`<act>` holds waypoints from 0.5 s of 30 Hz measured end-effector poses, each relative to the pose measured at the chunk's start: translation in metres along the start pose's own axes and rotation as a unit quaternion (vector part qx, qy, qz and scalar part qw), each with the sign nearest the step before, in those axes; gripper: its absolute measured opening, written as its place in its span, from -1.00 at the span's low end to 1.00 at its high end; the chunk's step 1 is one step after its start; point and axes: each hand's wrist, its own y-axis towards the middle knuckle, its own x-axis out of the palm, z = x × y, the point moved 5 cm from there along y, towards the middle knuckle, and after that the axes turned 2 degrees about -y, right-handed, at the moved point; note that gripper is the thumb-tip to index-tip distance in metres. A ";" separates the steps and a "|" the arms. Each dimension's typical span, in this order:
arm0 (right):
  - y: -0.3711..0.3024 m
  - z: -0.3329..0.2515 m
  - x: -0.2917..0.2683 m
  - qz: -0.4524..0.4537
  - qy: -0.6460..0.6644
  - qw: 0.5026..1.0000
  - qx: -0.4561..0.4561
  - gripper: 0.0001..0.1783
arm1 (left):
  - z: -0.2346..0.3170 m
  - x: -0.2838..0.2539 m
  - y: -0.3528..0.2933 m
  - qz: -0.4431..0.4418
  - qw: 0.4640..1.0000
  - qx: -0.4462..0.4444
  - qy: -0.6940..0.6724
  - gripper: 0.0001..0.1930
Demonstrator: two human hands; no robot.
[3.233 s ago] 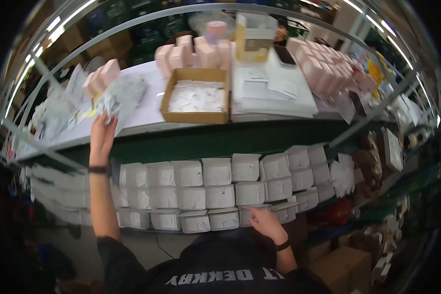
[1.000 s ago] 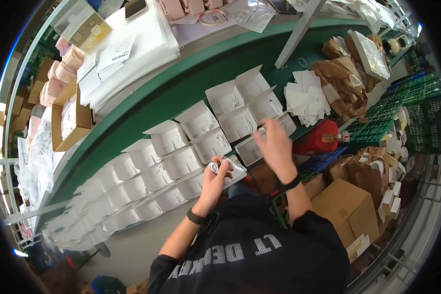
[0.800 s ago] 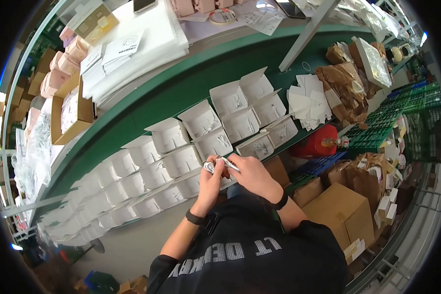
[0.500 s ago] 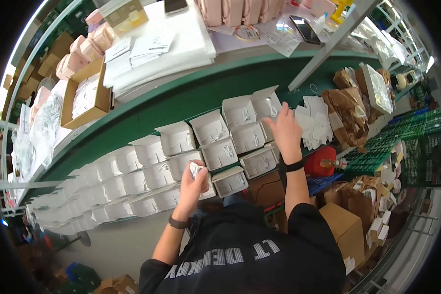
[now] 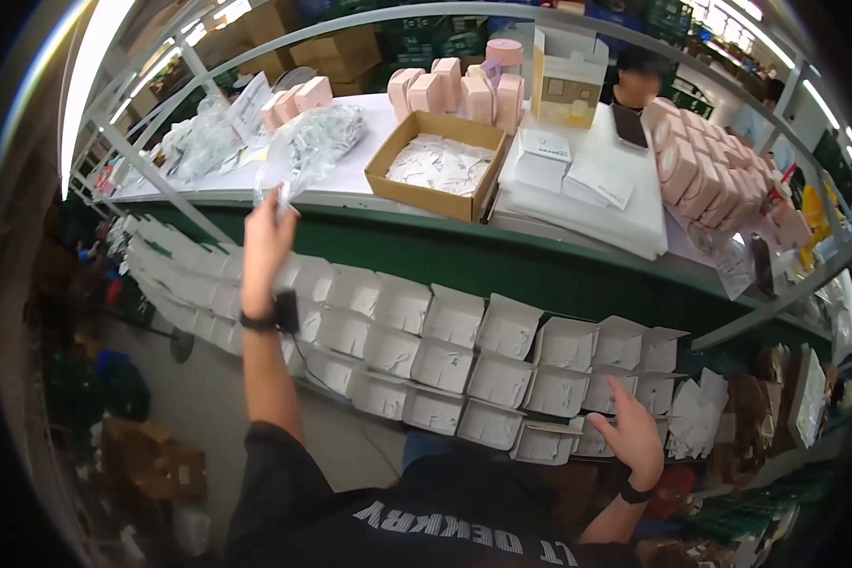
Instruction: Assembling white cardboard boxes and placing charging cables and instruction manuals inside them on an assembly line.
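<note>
Workshop, overhead strip lights (image 5: 97, 95); long white bench (image 5: 378, 114) across the top, pale metal tube frame (image 5: 416, 13) arching over it, dark green surface (image 5: 426, 248) below. Writing: white block lettering (image 5: 464, 535) across the black short-sleeved shirt (image 5: 360, 530) at 6 o'clock, upside down from here. Stacked white printed leaflets (image 5: 544, 156), 1 o'clock, carry dark print, too small to read. They lie on a thick stack of white translucent sheets (image 5: 577, 223).

Left hand (image 5: 268, 244), between 9 and 10 o'clock, reaches up to the bench edge. Fingers close together, slightly blurred, at the lower end of a clear crumpled plastic bag (image 5: 317, 142), 11 o'clock, on the bench. Can't tell if they pinch the bag or something small. Dark band (image 5: 255, 322) on the wrist.

Right hand (image 5: 634, 443), 4 o'clock, palm down over the right end of the white open cardboard boxes (image 5: 445, 369). Thumb and index spread apart, nothing seen in the grip; contact with a box can't be told. Black band (image 5: 636, 490) on this wrist too.

Boxes run in rows from 9 o'clock through 6 to 4, flaps up, small white items in many. Loose white card pieces (image 5: 698, 414) just beyond them, 4 o'clock. Brown cardboard tray (image 5: 424, 199) at 12, full of small white packets (image 5: 445, 163). Pink rounded blocks (image 5: 710, 175) stacked at 2 o'clock; black phone (image 5: 629, 127) between them and the leaflets. Co-worker (image 5: 634, 87) behind.
</note>
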 end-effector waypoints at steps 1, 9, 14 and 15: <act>0.009 -0.032 -0.011 -0.022 0.004 0.999 -0.031 -0.16 | -0.031 -0.010 0.033 0.005 0.997 -0.026 0.076 -0.47; 0.107 -0.255 -0.074 0.118 0.043 0.957 -0.263 -0.55 | -0.029 0.047 0.024 -0.068 0.981 0.127 -0.129 -0.25; 0.295 -0.323 -0.066 0.169 -0.066 0.941 -0.287 -0.72 | 0.015 0.041 -0.099 -0.342 0.900 0.197 -0.184 -0.31; 0.334 -0.328 -0.057 0.145 -0.100 0.947 -0.268 -0.71 | 0.013 0.044 -0.119 -0.407 0.877 0.180 -0.183 -0.32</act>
